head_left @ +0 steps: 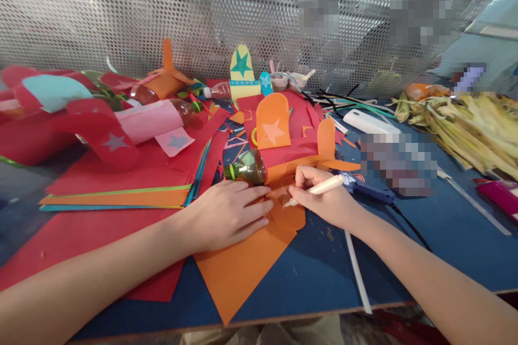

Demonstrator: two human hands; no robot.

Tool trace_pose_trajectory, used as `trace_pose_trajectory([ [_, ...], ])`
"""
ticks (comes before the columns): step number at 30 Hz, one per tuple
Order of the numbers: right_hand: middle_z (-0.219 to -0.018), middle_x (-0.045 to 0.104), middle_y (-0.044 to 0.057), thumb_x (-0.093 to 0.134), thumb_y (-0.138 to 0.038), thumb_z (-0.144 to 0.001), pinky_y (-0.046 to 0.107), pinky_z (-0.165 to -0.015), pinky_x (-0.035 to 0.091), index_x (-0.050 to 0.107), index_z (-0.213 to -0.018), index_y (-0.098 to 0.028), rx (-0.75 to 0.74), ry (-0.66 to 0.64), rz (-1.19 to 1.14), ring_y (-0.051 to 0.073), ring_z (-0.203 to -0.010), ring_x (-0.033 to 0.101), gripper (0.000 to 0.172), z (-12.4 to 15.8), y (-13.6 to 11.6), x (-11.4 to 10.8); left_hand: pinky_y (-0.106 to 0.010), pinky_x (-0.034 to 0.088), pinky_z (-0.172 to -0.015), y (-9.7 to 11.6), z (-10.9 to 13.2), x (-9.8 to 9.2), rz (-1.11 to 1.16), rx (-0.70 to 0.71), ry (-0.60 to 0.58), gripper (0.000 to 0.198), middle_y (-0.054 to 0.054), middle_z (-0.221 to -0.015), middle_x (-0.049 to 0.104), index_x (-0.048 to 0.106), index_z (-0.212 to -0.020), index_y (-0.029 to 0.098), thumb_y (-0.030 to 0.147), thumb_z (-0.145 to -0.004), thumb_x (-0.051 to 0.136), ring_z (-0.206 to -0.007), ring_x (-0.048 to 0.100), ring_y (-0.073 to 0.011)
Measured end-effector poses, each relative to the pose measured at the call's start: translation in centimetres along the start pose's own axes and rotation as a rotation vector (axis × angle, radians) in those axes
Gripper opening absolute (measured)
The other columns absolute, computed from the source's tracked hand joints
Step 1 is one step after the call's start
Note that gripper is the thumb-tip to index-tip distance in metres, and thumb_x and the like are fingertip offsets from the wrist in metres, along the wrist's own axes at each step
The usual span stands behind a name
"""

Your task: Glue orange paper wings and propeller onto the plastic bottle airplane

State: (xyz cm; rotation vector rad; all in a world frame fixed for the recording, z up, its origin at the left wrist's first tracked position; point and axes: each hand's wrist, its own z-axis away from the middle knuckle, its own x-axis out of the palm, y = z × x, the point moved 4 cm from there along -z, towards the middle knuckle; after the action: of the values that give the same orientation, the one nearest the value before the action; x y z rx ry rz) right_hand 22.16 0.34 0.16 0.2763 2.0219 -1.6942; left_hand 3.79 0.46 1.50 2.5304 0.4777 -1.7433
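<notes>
My right hand (pixel 324 194) pinches a white marker pen (pixel 327 185), its tip down on the star of an orange paper wing (pixel 289 214). My left hand (pixel 232 213) lies flat, fingers stretched over the wing's left part. Behind both hands rests a bottle plane: a green plastic bottle (pixel 251 166) wrapped in orange paper (pixel 297 166), with a tail at its right. Its other wing (pixel 274 124) stands upright and bears a pale star. Under my left hand lies an orange paper sheet (pixel 234 275), one corner over the table's front edge.
Stacked coloured paper (pixel 117 197) and pink and red bottle planes (pixel 149 124) fill the left. A yellow-green plane (pixel 243 75) stands behind. A blue glue gun (pixel 370 190), a white strip (pixel 358 275) and dried husks (pixel 457 124) lie to the right. Perforated metal (pixel 141 5) closes the back.
</notes>
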Motion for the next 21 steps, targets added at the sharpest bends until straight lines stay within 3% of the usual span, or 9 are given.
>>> trace_pose_trajectory([
  [21, -0.057, 0.035, -0.007, 0.055, -0.025, -0.081, 0.021, -0.048, 0.024, 0.036, -0.064, -0.021, -0.009, 0.050, 0.035, 0.007, -0.049, 0.030, 0.026, -0.01, -0.05, -0.23, -0.030, 0.053, -0.065, 0.01, -0.04, -0.04, -0.012, -0.003, -0.004, 0.032, -0.010, -0.113, 0.070, 0.067, -0.106, 0.017, 0.030, -0.097, 0.039, -0.074, 0.064, -0.0166],
])
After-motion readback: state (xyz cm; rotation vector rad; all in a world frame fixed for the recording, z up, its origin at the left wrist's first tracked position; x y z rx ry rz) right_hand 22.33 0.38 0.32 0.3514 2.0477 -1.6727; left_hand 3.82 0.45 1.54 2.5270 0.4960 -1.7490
